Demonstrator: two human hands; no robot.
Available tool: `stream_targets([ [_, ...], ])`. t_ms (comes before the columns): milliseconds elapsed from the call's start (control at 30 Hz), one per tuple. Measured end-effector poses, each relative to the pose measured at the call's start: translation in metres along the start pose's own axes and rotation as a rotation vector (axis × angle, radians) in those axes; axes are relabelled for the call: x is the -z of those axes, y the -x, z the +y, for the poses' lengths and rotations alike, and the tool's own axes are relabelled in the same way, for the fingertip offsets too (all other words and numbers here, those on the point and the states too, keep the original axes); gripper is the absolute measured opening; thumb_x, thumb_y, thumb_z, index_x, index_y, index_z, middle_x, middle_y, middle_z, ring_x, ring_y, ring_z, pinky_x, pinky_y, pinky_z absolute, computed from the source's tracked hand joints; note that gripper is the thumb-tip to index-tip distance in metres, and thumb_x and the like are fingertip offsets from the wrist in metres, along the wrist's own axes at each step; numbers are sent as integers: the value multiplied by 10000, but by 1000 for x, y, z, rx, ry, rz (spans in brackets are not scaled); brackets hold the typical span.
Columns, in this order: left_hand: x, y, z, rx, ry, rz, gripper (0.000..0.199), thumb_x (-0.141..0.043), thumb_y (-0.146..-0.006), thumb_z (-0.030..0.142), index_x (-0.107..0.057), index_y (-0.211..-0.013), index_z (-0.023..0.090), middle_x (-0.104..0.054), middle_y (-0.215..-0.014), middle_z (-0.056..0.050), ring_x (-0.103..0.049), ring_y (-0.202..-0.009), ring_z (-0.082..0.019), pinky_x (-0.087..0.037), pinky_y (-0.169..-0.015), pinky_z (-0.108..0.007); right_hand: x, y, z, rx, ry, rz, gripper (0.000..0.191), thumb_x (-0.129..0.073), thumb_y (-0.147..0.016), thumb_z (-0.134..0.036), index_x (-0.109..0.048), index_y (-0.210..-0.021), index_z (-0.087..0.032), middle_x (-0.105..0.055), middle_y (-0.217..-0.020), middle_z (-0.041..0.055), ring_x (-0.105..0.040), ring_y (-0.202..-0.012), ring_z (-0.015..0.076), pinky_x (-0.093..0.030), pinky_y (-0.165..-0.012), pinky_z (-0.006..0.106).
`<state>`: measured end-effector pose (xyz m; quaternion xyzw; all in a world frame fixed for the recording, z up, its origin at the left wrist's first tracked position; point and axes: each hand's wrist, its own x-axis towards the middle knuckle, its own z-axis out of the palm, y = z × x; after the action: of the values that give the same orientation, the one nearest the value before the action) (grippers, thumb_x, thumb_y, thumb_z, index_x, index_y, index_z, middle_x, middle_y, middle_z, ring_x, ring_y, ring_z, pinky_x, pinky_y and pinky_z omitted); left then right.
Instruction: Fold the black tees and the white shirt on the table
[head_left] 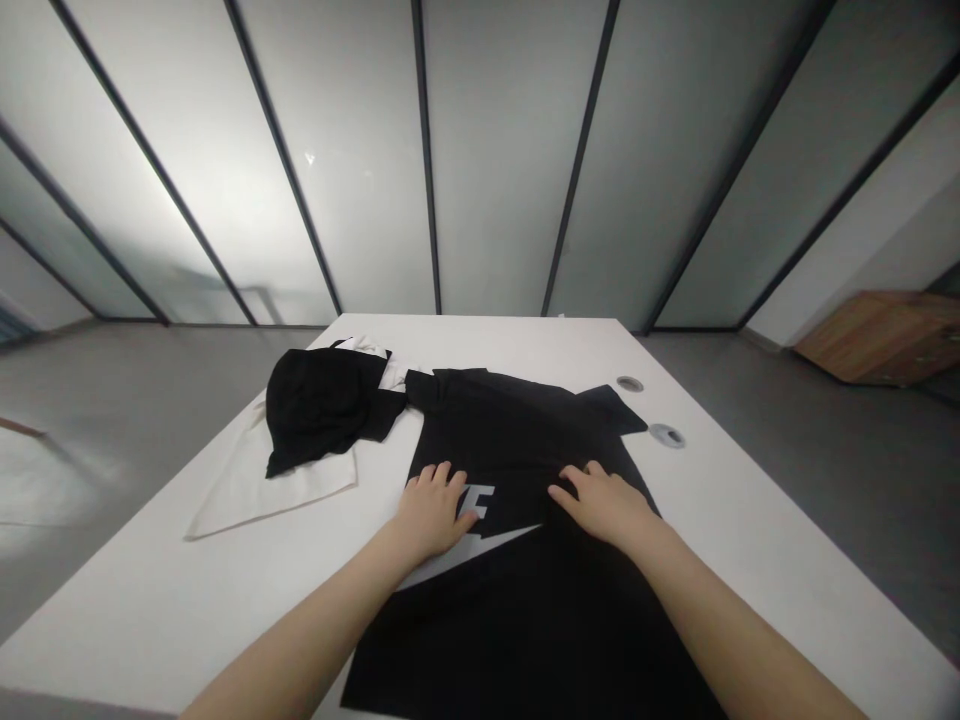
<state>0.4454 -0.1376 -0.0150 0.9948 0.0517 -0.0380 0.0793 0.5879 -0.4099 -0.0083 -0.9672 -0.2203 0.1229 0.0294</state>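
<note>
A black T-shirt [525,620] with a light grey printed logo lies spread on the white table, its sleeves toward the far side. My left hand [435,512] rests palm down on the shirt's left part, over the edge of the print, with its fingers apart. On the right part of the shirt lies my right hand [600,503], fingers spread and slightly bent, holding nothing. Both hands touch the cloth, with a stretch of black fabric between them.
Left of the shirt, a heap of black cloth [319,405] lies on a white cloth [262,490]. Two round grommets [630,383] [667,436] are set in the white table [757,560] at the right. Frosted glass panels stand behind; a wooden object [885,335] is at the far right.
</note>
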Motion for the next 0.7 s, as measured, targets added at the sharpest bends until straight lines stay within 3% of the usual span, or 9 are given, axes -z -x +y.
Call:
stream_targets([
  [67, 15, 0, 10, 21, -16, -44, 561, -564, -940, 659, -714, -1249, 215, -698, -1256, -204, -652, -1176, -425, -506, -972, -538, 12, -4, -3, 40, -34, 29, 510, -384, -1064, -596, -742, -1184, -253, -715, -1135, 151, -715, -997, 339, -522, -877, 461],
  [133, 27, -13, 21, 36, -9, -25, 534, -479, -991, 643, -732, -1135, 195, -725, -1103, -192, -681, -1084, -398, -512, -936, -521, 18, -15, -8, 57, -47, 128, 441, -375, -1088, -477, -730, -1155, -225, -718, -1104, 144, -707, -1002, 309, -509, -889, 420],
  [267, 31, -67, 31, 28, 55, 189, 455, -449, -1038, 520, -688, -1234, 187, -713, -1251, -171, -630, -1221, -349, -475, -1046, -481, 10, -52, -10, 69, -29, 279, 401, -508, -1036, -334, -628, -1393, -196, -653, -1366, 180, -633, -1215, 337, -471, -1007, 427],
  [367, 17, -114, 18, 74, 67, 238, 526, -443, -1040, 476, -593, -1441, 170, -571, -1546, -168, -447, -1476, -354, -347, -1210, -516, -2, -79, 1, 105, -75, 288, 584, -585, -998, -429, -516, -1531, -201, -561, -1523, 177, -535, -1379, 356, -390, -1145, 470],
  [467, 2, -144, -8, 216, 104, 180, 656, -393, -1049, 499, -403, -1620, 177, -419, -1679, -173, -341, -1561, -360, -293, -1245, -562, -10, -98, 22, 26, -128, 315, 847, -632, -936, -622, -394, -1616, -176, -445, -1625, 211, -427, -1493, 377, -333, -1205, 475],
  [600, -6, -157, -40, 344, 104, 198, 695, -361, -1049, 499, -352, -1655, 157, -383, -1698, -184, -319, -1577, -373, -260, -1266, -538, -11, -109, 53, -143, -106, 284, 1028, -566, -879, -816, -313, -1661, -200, -293, -1715, 227, -296, -1560, 460, -265, -1232, 546],
  [700, -5, -156, -50, 413, 89, 186, 709, -362, -1038, 514, -385, -1641, 141, -365, -1707, -185, -306, -1578, -408, -268, -1263, -542, -7, -111, 64, -212, -82, 237, 1085, -481, -874, -875, -284, -1675, -170, -271, -1722, 242, -272, -1564, 483, -239, -1236, 581],
])
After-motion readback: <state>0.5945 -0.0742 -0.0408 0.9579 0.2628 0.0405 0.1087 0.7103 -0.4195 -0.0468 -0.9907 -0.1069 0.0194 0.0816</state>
